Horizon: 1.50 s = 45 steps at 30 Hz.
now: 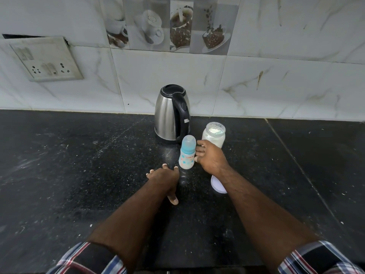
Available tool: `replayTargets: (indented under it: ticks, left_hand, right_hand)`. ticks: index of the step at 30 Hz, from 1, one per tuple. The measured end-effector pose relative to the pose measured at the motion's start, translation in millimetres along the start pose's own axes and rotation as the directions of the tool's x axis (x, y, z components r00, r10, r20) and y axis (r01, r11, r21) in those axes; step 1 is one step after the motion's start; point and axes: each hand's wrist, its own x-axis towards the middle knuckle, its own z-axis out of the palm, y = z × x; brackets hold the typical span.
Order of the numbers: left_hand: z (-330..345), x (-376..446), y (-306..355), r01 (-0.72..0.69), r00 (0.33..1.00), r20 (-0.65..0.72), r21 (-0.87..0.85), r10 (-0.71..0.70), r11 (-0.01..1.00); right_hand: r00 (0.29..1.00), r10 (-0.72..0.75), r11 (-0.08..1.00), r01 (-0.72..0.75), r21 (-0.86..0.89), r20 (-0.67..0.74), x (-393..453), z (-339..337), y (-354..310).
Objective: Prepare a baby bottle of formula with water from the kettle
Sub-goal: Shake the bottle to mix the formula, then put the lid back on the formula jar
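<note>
A baby bottle (187, 154) with a blue collar and clear cap stands upright on the black counter, whitish liquid inside. My right hand (209, 156) is at its right side, fingers curled against the bottle. My left hand (165, 177) rests on the counter just left of the bottle's base, fingers spread and holding nothing. Behind the bottle stands a steel kettle (172, 113) with a black handle and a closed lid. An open glass jar of white formula powder (214, 135) stands right of the kettle, partly behind my right hand.
A white jar lid (217, 185) lies on the counter, partly hidden under my right forearm. The black stone counter (79, 165) runs to a tiled wall. A switch and socket plate (45, 60) is on the wall at the left.
</note>
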Motion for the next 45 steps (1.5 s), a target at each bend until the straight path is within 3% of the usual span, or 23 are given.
replayTargets:
  ticks: [4,13,15,19,24,28,34,37,41,43,45]
  left_hand:
    - [3.4,0.8,-1.6,0.006,1.000,-0.024,-0.002,-0.006,1.000]
    - [10.3,-19.9,3.7,0.007,0.996,-0.084,-0.016,-0.008,1.000]
    - [17.1,-25.0,13.6,-0.034,0.980,-0.201,-0.084,0.017,0.996]
    - [36.9,-31.9,44.0,-0.153,0.883,-0.469,-0.299,-0.006,0.942]
    - [46.6,-26.2,81.3,-0.222,0.904,-0.423,-0.588,-0.062,0.778]
    - [38.1,-16.8,104.8,-0.230,0.910,-0.391,-0.756,-0.140,0.613]
    - [15.2,-1.2,125.3,-0.187,0.948,-0.190,-0.982,-0.253,0.036]
    - [4.0,2.4,133.4,-0.153,0.971,-0.121,-0.977,-0.208,-0.147]
    - [-9.5,7.8,142.3,-0.131,0.988,-0.108,-0.964,-0.108,-0.233]
    - [-15.1,14.7,145.0,-0.145,0.987,-0.127,-0.966,-0.096,-0.213]
    - [-20.9,23.9,146.6,-0.202,0.969,-0.174,-0.967,-0.174,-0.157]
  right_hand:
    - [0.986,0.039,0.998,-0.047,-0.047,-0.165,-14.1,-10.9,13.0]
    - [0.962,0.052,0.989,-0.088,-0.121,-0.269,-35.0,-55.5,37.1]
    - [0.971,0.052,0.981,-0.094,-0.171,-0.233,-37.3,-66.2,47.5]
    - [0.996,0.083,0.938,-0.084,-0.336,-0.015,-45.4,-66.1,64.7]
    - [0.989,0.123,0.855,-0.064,-0.515,0.082,-54.3,-51.6,80.6]
    - [0.999,-0.021,0.869,0.032,-0.493,0.029,-56.8,-49.2,86.8]
    - [0.989,-0.134,0.970,0.143,-0.199,0.054,-51.5,-71.0,85.2]
    - [0.993,-0.114,0.993,0.114,0.029,-0.015,-46.3,-83.3,88.9]
    - [0.994,-0.089,0.961,0.100,0.257,-0.055,-33.0,-98.5,91.3]
    - [0.994,-0.082,0.937,0.102,0.333,-0.075,-23.3,-105.3,90.4]
    - [0.993,-0.057,0.928,0.092,0.362,-0.107,-10.9,-111.6,86.7]
